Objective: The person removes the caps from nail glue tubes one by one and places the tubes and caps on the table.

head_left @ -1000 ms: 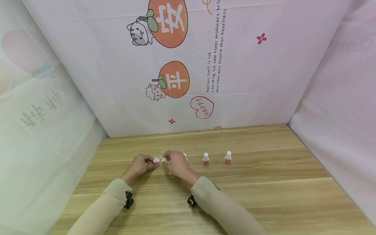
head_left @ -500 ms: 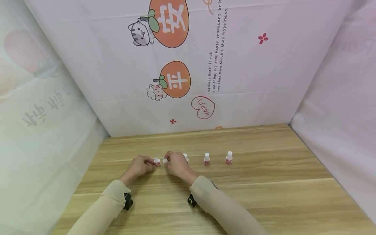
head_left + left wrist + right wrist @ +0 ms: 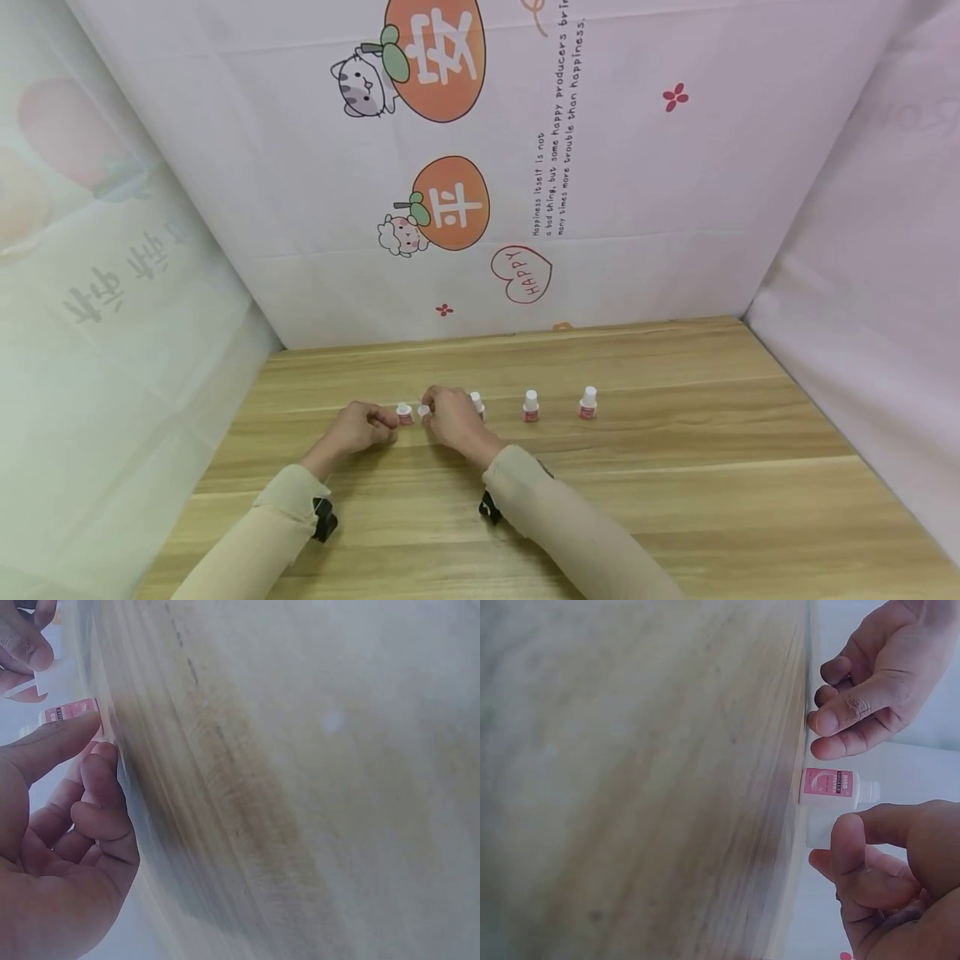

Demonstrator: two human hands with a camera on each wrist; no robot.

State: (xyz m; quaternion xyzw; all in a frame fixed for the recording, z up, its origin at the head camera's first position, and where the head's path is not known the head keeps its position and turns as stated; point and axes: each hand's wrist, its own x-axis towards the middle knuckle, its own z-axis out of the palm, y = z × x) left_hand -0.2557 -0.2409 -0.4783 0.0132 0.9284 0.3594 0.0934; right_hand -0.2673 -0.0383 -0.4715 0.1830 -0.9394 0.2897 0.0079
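Note:
A small glue-type bottle (image 3: 405,415) with a pink label stands upright on the table, its narrow clear neck bare in the right wrist view. My left hand (image 3: 358,427) is just left of it, fingers loosely bent and empty; a slim gap parts the fingertips from the bottle (image 3: 829,782) in the right wrist view. My right hand (image 3: 452,419) pinches a white cap (image 3: 423,411) between thumb and fingers, right beside the bottle and low by the table top. In the left wrist view the cap (image 3: 54,679) is partly hidden by the right fingers.
Three more small bottles with white caps stand in a row to the right: one (image 3: 477,403) partly behind my right hand, then a second (image 3: 531,407) and a third (image 3: 588,403). A white printed cloth (image 3: 630,208) rises behind the wooden table (image 3: 675,500).
My left hand has eased away to the left from the bottle, which stays standing. The cap in my right hand has gone from tilted to upright. The view has shifted slightly.

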